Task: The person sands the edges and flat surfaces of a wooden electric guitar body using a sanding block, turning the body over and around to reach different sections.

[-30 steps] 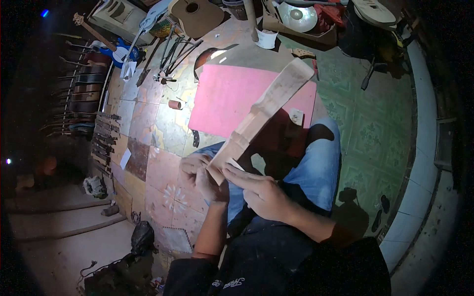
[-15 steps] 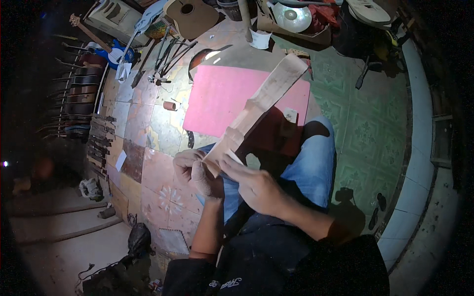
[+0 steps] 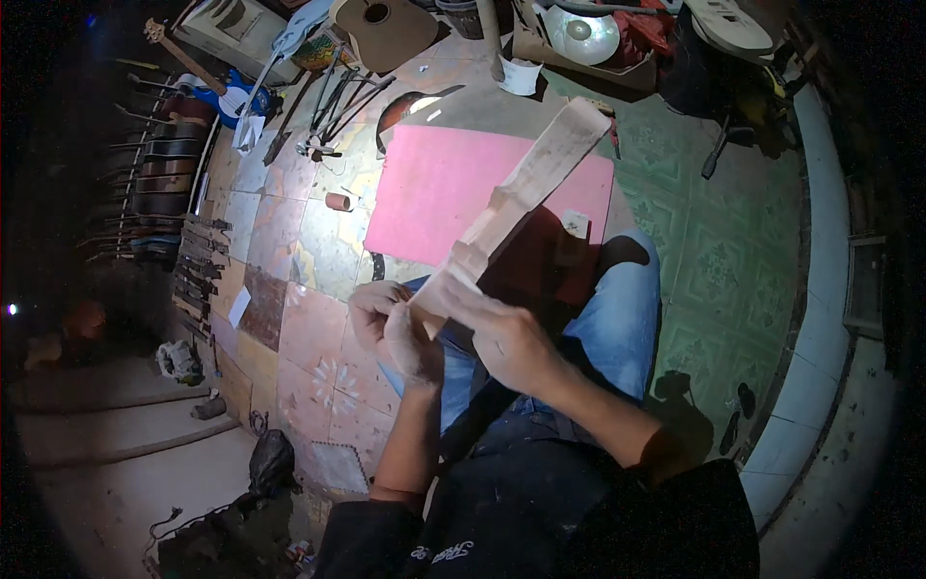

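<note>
Since the earlier frame, the right hand (image 3: pixel 516 349) has been slid a little farther up along the wooden piece (image 3: pixel 531 183). The piece is held at the centre of the frame, its long axis running diagonally: the near end is pointed to the lower left, the far end to the upper right, beyond the edge of the pink sheet (image 3: pixel 434 183). The near end is pinched by the left hand (image 3: pixel 394 333). The right hand's fingers are extended close together and laid along the piece; whether anything is gripped beneath them cannot be told.
</note>
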The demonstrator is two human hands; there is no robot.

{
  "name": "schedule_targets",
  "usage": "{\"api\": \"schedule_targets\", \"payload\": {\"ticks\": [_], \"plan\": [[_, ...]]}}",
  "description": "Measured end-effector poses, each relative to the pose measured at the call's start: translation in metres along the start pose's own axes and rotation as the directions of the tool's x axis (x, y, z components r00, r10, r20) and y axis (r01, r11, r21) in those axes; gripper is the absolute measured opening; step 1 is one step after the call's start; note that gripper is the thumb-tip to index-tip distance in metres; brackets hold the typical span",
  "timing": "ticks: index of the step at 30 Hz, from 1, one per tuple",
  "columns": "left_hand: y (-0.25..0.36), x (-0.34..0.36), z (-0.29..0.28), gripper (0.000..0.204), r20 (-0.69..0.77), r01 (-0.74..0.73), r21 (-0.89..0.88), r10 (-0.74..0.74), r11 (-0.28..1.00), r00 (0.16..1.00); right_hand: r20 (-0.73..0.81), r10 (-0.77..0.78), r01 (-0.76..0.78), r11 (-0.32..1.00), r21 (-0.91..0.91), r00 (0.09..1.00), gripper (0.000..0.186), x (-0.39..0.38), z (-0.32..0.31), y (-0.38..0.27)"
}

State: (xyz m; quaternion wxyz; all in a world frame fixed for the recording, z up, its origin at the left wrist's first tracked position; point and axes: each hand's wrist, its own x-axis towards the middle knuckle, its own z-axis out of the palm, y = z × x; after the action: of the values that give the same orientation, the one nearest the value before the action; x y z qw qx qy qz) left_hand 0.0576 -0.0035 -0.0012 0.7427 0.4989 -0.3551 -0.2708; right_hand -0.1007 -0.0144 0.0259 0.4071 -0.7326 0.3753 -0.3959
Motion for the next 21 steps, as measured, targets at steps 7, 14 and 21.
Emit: {"api": "schedule_targets", "payload": {"ticks": [7, 14, 21], "plan": [[0.028, 0.001, 0.032, 0.017, 0.016, 0.056, -0.049, -0.056, 0.997, 0.998, -0.044, 0.002, -0.007, 0.993, -0.119, 0.999, 0.055, 0.007, 0.005, -0.003], [0.03, 0.002, 0.03, 0.017, 0.102, -0.054, 0.152, 0.038, 0.987, 0.994, -0.131, -0.04, 0.029, 0.996, -0.087, 0.991, 0.066, 0.006, 0.017, 0.001], [0.032, 0.01, 0.039, 0.01, 0.054, -0.049, 0.088, 0.045, 0.995, 0.998, -0.049, -0.155, 0.141, 0.966, -0.216, 0.987, 0.072, -0.001, 0.021, 0.032]]}}
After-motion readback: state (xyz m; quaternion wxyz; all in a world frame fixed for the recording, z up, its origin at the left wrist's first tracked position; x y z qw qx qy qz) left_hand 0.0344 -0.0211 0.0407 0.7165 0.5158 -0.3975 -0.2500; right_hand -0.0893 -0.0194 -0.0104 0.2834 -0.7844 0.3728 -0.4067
